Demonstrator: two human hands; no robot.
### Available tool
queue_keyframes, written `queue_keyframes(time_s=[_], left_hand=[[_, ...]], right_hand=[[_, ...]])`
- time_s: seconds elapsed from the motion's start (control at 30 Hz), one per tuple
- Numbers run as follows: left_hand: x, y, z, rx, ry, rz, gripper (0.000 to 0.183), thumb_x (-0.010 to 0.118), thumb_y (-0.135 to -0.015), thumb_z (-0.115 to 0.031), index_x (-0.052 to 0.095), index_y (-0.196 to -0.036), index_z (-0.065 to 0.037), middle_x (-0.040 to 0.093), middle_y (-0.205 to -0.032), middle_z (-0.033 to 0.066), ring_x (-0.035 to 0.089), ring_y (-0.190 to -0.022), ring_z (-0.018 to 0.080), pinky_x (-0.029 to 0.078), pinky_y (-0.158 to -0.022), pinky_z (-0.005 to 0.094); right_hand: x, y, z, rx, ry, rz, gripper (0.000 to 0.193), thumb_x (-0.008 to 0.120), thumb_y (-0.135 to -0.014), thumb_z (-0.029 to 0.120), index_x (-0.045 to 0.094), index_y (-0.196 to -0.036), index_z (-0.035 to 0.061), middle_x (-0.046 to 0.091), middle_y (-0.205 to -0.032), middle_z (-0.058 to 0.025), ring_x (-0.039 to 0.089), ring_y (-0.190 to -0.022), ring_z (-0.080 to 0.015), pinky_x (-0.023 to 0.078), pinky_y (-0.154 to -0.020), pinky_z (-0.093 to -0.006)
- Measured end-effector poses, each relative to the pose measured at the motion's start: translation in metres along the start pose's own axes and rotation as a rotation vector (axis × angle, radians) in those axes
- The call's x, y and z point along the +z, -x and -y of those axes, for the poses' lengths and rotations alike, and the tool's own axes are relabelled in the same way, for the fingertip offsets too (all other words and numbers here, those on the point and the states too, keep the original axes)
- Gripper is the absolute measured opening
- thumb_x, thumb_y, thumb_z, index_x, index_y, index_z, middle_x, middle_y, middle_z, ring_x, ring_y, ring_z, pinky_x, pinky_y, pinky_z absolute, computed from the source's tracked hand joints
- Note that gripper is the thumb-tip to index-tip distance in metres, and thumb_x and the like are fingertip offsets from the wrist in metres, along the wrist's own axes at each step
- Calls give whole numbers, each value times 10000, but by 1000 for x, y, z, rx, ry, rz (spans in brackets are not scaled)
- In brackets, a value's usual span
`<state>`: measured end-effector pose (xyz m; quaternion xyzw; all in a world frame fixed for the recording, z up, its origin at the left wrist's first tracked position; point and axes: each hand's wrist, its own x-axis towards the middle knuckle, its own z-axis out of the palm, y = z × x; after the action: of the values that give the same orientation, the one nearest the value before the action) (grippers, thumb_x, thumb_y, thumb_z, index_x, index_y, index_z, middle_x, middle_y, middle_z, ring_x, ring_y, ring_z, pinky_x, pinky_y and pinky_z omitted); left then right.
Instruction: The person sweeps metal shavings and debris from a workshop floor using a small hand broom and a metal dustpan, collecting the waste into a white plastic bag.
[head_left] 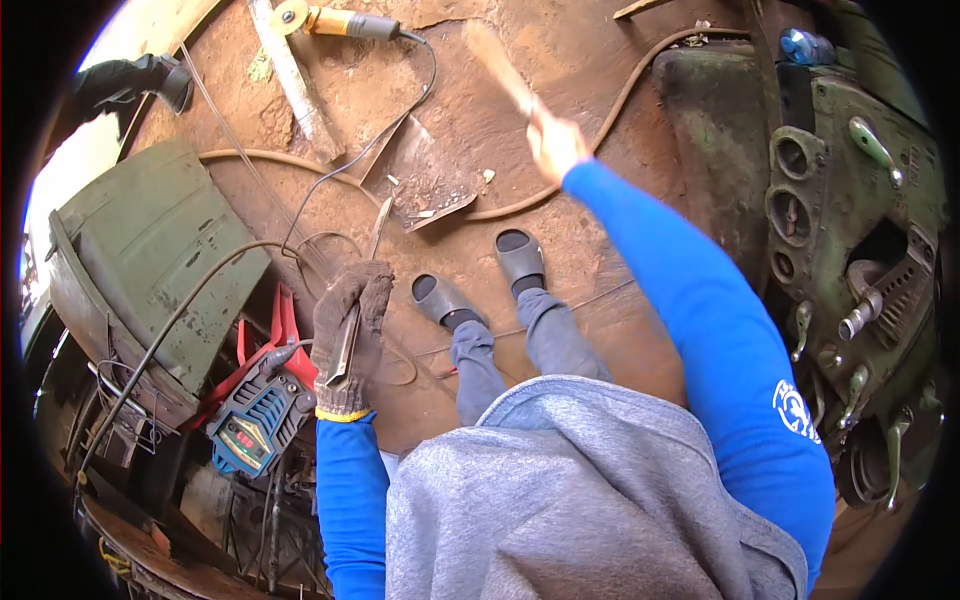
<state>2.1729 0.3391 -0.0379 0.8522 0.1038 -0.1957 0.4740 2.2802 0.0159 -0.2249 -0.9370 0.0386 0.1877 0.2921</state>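
My left hand (335, 320), in a brown knit glove with a yellow cuff edge, is closed round a narrow metal handle (345, 345). That handle runs forward to a metal dustpan (430, 165), which lies on the floor ahead of my feet with bits of debris in it. My bare right hand (558, 148) is stretched out ahead and to the right, gripping a long tan brush-like thing (500, 68). Motion smears it, so its exact kind is unclear. It is held apart from the dustpan, beyond its right side.
An angle grinder (350, 23) with its cord lies at the far side, by a pale bar (290, 75). A hose (620, 100) crosses the floor. Green machinery (820, 190) stands right; a green metal housing (160, 260) and a blue-grey welding machine (260, 425) stand left.
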Motion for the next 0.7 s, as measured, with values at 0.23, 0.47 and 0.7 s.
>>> queue_keyframes(time_s=[0.23,0.47,0.7], left_hand=[[2,-7,-6,25,-5,19,156,636,-894,-122,674,-979,3,685,-964,133,646,-880,227,504,-784,327],[0,1,-2,-16,-14,4,140,639,-890,-106,672,-973,1,683,-965,136,645,-869,218,502,-767,321],[3,0,2,-21,35,8,197,626,-909,-144,672,-1028,6,686,-988,141,645,-910,228,498,-808,324]], right_hand=[[77,-23,-41,-87,241,316,370,541,-914,234,513,-1281,195,644,-854,-246,637,-793,-418,510,-680,-507],[27,124,-36,-136,159,357,516,539,-913,225,403,-1411,211,625,-825,-250,640,-779,-427,523,-728,-506],[-21,14,-59,212,83,101,385,522,-932,276,525,-1252,62,644,-1001,-259,633,-932,-427,530,-809,-460]])
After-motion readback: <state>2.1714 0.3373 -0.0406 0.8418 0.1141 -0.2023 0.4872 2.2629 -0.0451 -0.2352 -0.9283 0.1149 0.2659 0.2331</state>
